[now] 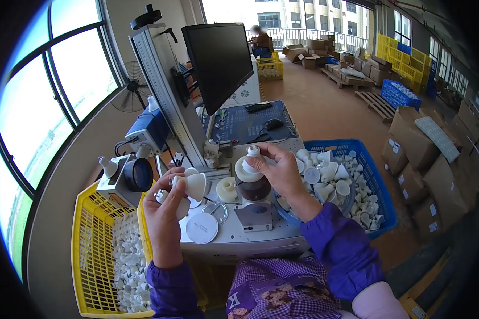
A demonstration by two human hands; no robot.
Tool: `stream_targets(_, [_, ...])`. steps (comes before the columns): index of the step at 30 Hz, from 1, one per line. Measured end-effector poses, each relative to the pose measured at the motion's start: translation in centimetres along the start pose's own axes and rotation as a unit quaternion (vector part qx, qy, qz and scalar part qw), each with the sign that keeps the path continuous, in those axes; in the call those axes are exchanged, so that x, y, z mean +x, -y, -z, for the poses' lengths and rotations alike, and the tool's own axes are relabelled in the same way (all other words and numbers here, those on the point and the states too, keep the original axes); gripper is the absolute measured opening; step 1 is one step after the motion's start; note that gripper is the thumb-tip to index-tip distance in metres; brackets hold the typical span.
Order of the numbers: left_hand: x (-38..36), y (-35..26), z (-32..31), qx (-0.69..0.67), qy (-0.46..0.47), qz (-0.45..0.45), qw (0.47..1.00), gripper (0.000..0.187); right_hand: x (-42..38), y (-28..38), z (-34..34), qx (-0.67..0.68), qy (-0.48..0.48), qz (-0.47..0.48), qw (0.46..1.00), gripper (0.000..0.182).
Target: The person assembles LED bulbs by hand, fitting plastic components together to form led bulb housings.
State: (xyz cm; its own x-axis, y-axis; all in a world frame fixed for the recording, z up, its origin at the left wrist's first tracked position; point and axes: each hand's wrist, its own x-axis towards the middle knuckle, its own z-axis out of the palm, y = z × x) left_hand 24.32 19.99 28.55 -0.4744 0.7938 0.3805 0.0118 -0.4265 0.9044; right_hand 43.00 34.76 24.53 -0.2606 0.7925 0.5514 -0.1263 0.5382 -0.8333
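My left hand (166,215) grips two white bulb housings (197,186), cone-shaped with small two-pin bases, one above the other. Over a round fixture with a dark base (254,190), my right hand (282,173) pinches another white bulb housing (252,161) by its narrow end, pins up. Its wide end meets a cream ring at the top of the fixture. A second cream ring-shaped holder (226,188) sits to the left of the fixture on the white machine table (234,243). Between me and that holder lies a flat white disc (201,228).
A blue basket (389,204) of white housings stands right, a clear round tub overlapping it. Left is a yellow crate (85,255) of small white parts. A machine head with a dark lens (138,174), an upright column (167,101) and a monitor (218,66) rise ahead.
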Motion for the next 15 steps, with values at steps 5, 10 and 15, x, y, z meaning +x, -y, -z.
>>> stream_targets(5, [-3.2, 1.9, 6.5, 0.0, -0.118, 0.004, 0.993, 0.015, 0.4, -0.4, -1.5, -0.028, 0.0, 0.005, 1.0, 0.031])
stream_targets(10, [-5.5, 4.4, 12.0, 0.013, -0.184, 0.016, 0.983, 0.017, -0.1, 0.1, -1.5, -0.07, -0.007, 0.027, 0.997, 0.029])
stream_targets(15, [-8.3, 5.6, 16.4, 0.033, -0.299, 0.026, 0.953, 0.02, 0.4, -0.3, -0.7, -0.121, 0.023, 0.041, 0.992, 0.031])
